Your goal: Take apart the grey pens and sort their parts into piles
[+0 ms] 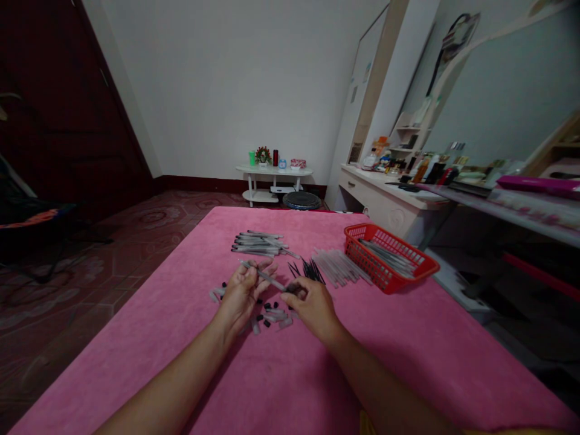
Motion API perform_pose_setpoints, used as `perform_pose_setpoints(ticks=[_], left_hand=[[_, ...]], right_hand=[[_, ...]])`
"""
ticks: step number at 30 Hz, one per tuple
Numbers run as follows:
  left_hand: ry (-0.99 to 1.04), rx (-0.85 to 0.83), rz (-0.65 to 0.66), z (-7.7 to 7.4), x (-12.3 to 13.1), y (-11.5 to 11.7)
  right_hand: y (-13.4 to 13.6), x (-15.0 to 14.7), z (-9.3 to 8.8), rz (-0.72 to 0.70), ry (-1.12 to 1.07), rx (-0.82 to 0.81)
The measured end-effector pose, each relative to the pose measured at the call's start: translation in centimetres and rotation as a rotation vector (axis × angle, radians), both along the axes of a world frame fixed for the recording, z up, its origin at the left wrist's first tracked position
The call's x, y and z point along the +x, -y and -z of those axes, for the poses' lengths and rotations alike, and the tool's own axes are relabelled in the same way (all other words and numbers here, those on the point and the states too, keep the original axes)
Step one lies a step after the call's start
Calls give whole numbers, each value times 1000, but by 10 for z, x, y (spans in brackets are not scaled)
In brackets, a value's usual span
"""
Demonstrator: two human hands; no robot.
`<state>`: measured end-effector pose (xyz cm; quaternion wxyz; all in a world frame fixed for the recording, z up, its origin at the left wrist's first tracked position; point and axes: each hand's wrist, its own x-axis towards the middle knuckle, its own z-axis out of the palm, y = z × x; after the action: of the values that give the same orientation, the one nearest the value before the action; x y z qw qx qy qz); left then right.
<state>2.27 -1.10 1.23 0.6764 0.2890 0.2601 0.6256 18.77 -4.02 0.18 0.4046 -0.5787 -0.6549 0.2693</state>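
Over a pink cloth (408, 338), my left hand (240, 293) is closed around a clear pen barrel (265, 277) that points toward my right hand. My right hand (310, 305) pinches the barrel's near end with its fingertips. Small black caps and clear pen parts (272, 314) lie scattered under and between both hands. A row of assembled pens (258, 243) lies beyond my left hand. Thin black refills (310, 269) and a fan of clear barrels (338, 266) lie beyond my right hand.
A red plastic basket (389, 257) holding more pens sits at the cloth's right side. Right of it stands a dressing table (394, 199) crowded with bottles below a mirror. A small white table (272, 178) stands against the far wall, and patterned floor (67, 284) lies to the left.
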Motion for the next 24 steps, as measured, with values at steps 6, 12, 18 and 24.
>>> perform_pose_setpoints(ticks=[6, 12, 18, 24], left_hand=[[-8, -5, -11, 0, -2, -1], [-24, 1, -13, 0, -3, 0], [-25, 10, -11, 1, -4, -1], [-45, -1, 7, 1, -5, -2]], right_hand=[[0, -1, 1, -38, -5, -19], [0, -2, 1, -47, 0, -39], [-1, -2, 0, -31, -16, -6], [0, -2, 2, -57, -4, -32]])
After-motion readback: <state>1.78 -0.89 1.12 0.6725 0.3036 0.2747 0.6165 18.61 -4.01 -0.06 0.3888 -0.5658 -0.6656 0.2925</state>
